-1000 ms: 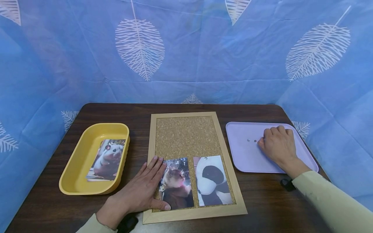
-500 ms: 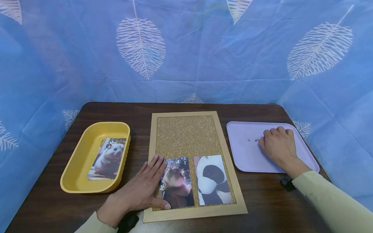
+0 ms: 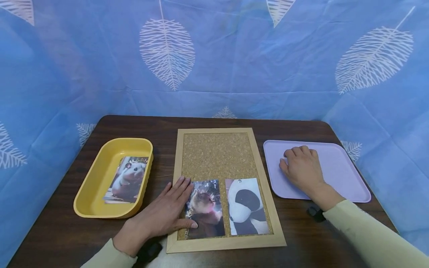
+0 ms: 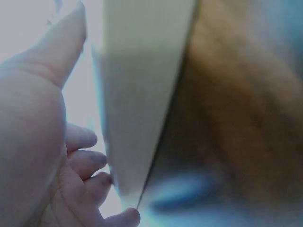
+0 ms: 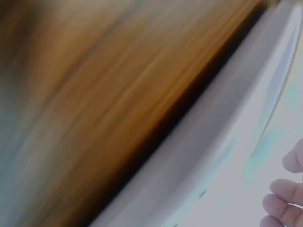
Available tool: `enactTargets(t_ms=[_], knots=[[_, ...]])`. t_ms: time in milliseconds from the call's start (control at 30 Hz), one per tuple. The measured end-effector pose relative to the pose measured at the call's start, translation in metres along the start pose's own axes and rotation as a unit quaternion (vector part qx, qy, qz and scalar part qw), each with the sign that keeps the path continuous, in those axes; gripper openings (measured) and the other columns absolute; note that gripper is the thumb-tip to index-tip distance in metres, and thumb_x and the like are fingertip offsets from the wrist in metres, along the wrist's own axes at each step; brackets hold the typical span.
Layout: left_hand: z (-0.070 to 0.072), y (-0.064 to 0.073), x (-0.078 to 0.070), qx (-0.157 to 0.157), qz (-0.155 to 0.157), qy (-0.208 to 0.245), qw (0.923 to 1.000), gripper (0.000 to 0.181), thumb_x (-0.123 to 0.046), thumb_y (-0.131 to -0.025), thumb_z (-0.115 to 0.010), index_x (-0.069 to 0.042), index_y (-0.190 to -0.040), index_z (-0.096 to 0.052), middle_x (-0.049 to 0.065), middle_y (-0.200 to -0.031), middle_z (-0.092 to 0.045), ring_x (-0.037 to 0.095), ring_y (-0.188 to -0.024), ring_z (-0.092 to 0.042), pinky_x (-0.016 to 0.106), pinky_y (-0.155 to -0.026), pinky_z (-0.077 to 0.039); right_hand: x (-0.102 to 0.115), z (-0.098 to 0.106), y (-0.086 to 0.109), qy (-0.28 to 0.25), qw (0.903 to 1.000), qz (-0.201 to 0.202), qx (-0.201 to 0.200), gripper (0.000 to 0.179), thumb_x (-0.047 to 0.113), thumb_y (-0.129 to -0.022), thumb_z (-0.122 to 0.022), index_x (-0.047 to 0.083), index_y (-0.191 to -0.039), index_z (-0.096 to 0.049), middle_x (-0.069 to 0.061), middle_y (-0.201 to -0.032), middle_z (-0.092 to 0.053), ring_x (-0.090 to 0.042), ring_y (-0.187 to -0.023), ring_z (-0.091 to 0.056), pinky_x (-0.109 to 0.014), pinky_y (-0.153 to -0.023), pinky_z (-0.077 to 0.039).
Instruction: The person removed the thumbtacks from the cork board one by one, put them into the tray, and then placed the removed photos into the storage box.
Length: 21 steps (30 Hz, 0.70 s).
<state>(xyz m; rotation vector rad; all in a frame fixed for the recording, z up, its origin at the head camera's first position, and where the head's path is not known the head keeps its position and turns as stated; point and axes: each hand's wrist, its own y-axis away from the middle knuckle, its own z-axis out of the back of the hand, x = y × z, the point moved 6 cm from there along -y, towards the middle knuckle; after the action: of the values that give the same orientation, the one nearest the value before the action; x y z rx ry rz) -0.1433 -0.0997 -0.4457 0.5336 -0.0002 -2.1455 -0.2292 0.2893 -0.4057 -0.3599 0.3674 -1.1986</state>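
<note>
My left hand [image 3: 164, 214] rests with straight fingers on the left side of a wood-framed corkboard [image 3: 218, 156], touching the left edge of a kitten photo [image 3: 205, 208]. Beside that photo, a black-and-white plush photo [image 3: 248, 208] lies on the cork, a small round pin head [image 3: 239, 181] at its top. In the left wrist view, the frame's pale edge [image 4: 137, 71] runs beside the palm. My right hand [image 3: 303, 169] is over a lilac tray [image 3: 345, 178], fingers bent down. Small dark specks [image 5: 202, 193] show near its fingers [image 5: 284, 205]; whether it pinches anything I cannot tell.
A yellow basin [image 3: 90, 186] on the left holds a hamster photo [image 3: 127, 180]. Everything stands on a dark wooden table [image 3: 161, 130], with a blue leaf-print cloth [image 3: 234, 56] behind it.
My right hand has moved left on the tray, over the spot where small pins showed earlier. My left hand stays on the board. The head view has shifted slightly.
</note>
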Motion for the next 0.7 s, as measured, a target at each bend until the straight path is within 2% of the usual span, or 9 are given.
enactTargets(t_ms=[133,233,333,400,467,500,533,567,700], knots=[[0.009,-0.004,-0.001,-0.026,0.005,0.02,0.9994,0.092,-0.058,-0.099,-0.067,-0.003,-0.165,-0.033,0.017,-0.173,-0.027,0.035,-0.162,-0.02,0.063,-0.128,-0.021,0.033,0.004,-0.005,-0.037,0.9985,0.039,0.007,0.027,0.022,-0.096,-0.069,-0.003,-0.105,-0.071,-0.021,-0.101,-0.072,-0.044,-0.099,-0.063,-0.061,-0.085,-0.048],[0.019,-0.008,-0.001,-0.064,0.017,0.049,0.9966,0.074,-0.042,-0.104,-0.068,-0.002,-0.161,-0.042,0.018,-0.168,-0.039,0.035,-0.158,-0.032,0.059,-0.127,-0.028,0.06,0.008,-0.006,-0.06,0.9952,0.075,0.015,0.028,0.021,-0.095,-0.072,-0.003,-0.107,-0.071,-0.02,-0.106,-0.072,-0.043,-0.103,-0.064,-0.06,-0.086,-0.051],[0.03,-0.013,0.002,-0.109,0.044,0.096,0.9884,0.056,-0.03,-0.106,-0.066,-0.005,-0.154,-0.054,0.016,-0.16,-0.051,0.034,-0.151,-0.046,0.055,-0.122,-0.039,0.088,0.011,-0.006,-0.078,0.9904,0.11,0.034,0.028,0.022,-0.095,-0.074,-0.002,-0.109,-0.071,-0.018,-0.111,-0.071,-0.039,-0.106,-0.064,-0.057,-0.087,-0.053],[0.037,-0.016,0.006,-0.135,0.069,0.15,0.977,0.046,-0.025,-0.107,-0.064,-0.007,-0.149,-0.059,0.015,-0.154,-0.058,0.034,-0.143,-0.055,0.055,-0.116,-0.046,0.105,0.013,-0.005,-0.086,0.9862,0.132,0.05,0.032,0.025,-0.095,-0.075,0.0,-0.113,-0.071,-0.017,-0.116,-0.071,-0.037,-0.11,-0.065,-0.056,-0.09,-0.054],[0.042,-0.018,0.012,-0.153,0.102,0.222,0.9575,0.039,-0.022,-0.109,-0.06,-0.01,-0.146,-0.063,0.013,-0.15,-0.062,0.033,-0.137,-0.06,0.056,-0.111,-0.05,0.121,0.015,-0.004,-0.096,0.9815,0.153,0.065,0.034,0.028,-0.096,-0.076,0.001,-0.116,-0.071,-0.015,-0.119,-0.071,-0.034,-0.113,-0.064,-0.054,-0.094,-0.053],[0.045,-0.018,0.016,-0.159,0.118,0.262,0.9445,0.037,-0.022,-0.11,-0.058,-0.011,-0.145,-0.064,0.013,-0.149,-0.063,0.033,-0.136,-0.061,0.056,-0.11,-0.051,0.128,0.017,-0.003,-0.1,0.9788,0.164,0.071,0.036,0.03,-0.096,-0.076,0.002,-0.118,-0.071,-0.014,-0.121,-0.071,-0.033,-0.115,-0.064,-0.053,-0.096,-0.053],[0.046,-0.019,0.019,-0.159,0.133,0.311,0.9278,0.037,-0.021,-0.111,-0.055,-0.011,-0.145,-0.063,0.013,-0.149,-0.063,0.033,-0.136,-0.061,0.056,-0.11,-0.051,0.135,0.018,-0.002,-0.104,0.9763,0.174,0.075,0.038,0.032,-0.097,-0.075,0.003,-0.119,-0.071,-0.013,-0.122,-0.071,-0.032,-0.116,-0.064,-0.052,-0.098,-0.053],[0.047,-0.019,0.022,-0.157,0.142,0.361,0.9082,0.036,-0.019,-0.112,-0.053,-0.009,-0.145,-0.063,0.015,-0.149,-0.062,0.035,-0.135,-0.061,0.056,-0.11,-0.051,0.142,0.019,-0.001,-0.108,0.9736,0.185,0.078,0.039,0.034,-0.097,-0.075,0.003,-0.121,-0.071,-0.013,-0.123,-0.07,-0.031,-0.117,-0.064,-0.051,-0.099,-0.053],[0.047,-0.018,0.031,-0.131,0.171,0.535,0.8171,0.038,-0.016,-0.114,-0.045,0.001,-0.147,-0.056,0.022,-0.152,-0.056,0.039,-0.139,-0.058,0.052,-0.114,-0.048,0.165,0.022,0.005,-0.115,0.9626,0.229,0.089,0.043,0.038,-0.099,-0.073,0.005,-0.126,-0.071,-0.011,-0.128,-0.07,-0.028,-0.12,-0.064,-0.048,-0.103,-0.053]])
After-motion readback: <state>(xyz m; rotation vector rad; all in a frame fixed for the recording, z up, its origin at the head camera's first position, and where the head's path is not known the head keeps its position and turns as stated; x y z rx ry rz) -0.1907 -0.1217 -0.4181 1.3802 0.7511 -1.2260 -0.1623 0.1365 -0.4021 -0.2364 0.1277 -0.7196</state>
